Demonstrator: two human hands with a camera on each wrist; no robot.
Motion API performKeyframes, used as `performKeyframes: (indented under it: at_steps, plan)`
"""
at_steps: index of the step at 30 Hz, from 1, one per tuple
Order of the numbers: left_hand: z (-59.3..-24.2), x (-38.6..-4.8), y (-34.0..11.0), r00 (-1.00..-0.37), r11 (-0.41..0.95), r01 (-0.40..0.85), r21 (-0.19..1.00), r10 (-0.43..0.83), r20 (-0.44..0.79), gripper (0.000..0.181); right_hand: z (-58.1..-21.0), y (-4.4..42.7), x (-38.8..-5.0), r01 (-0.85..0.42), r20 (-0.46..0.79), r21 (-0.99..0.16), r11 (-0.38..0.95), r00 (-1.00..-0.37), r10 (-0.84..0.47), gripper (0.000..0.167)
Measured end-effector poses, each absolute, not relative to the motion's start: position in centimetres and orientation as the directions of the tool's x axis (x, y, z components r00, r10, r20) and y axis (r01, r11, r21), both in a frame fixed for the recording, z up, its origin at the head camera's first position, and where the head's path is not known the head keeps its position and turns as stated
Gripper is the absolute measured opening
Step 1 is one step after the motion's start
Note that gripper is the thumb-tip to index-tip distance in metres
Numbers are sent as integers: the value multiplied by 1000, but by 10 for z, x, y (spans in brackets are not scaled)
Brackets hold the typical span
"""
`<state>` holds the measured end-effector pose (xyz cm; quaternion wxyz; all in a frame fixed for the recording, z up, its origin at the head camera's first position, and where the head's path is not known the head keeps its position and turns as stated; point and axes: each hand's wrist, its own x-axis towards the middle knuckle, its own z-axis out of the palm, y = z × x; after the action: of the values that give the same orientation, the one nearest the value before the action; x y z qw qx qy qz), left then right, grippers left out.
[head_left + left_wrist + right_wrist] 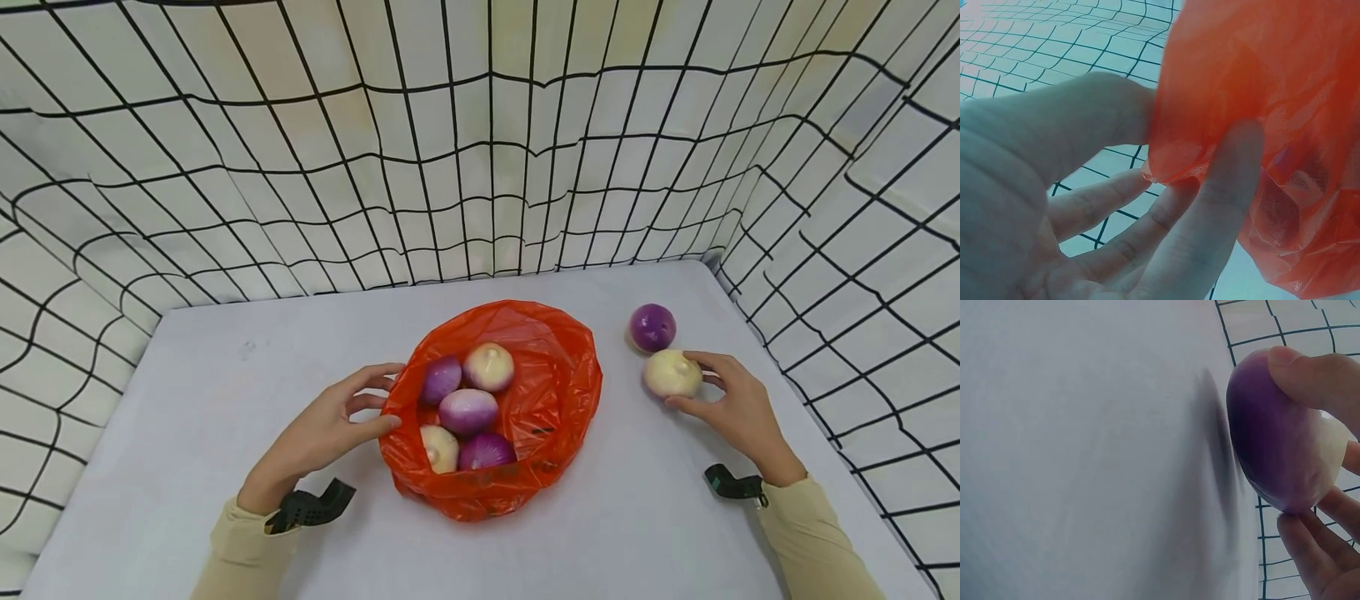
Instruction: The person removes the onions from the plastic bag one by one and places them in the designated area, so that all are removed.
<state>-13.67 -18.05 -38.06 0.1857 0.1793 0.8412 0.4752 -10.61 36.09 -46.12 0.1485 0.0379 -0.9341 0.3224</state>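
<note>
A red plastic bag (557, 392) stands with its mouth wide, several purple and pale onions (468, 412) inside. My left hand (322, 433) grips the bag's left rim, thumb on one side and fingers on the other; the left wrist view shows the fingers (1210, 206) against the red plastic (1310, 75). To the right of the bag, my right hand (738, 410) pinches a pale-topped onion (672, 373) between thumb and fingers. Its purple side (1266, 431) faces the table in the right wrist view, close to its shadow; whether it touches the table I cannot tell.
Another purple onion (652, 327) lies just behind the held one on the white table (187, 400). Black-grid netting (465, 167) over white cloth walls off the back and both sides.
</note>
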Motion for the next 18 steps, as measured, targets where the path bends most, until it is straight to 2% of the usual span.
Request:
performKeyframes:
  at_steps: [18]
  plan:
    - [-379,-137,-180,-874,508,96,856,455,-172,66,-456,370,-113,-57,209,-588,807,-974,83,78]
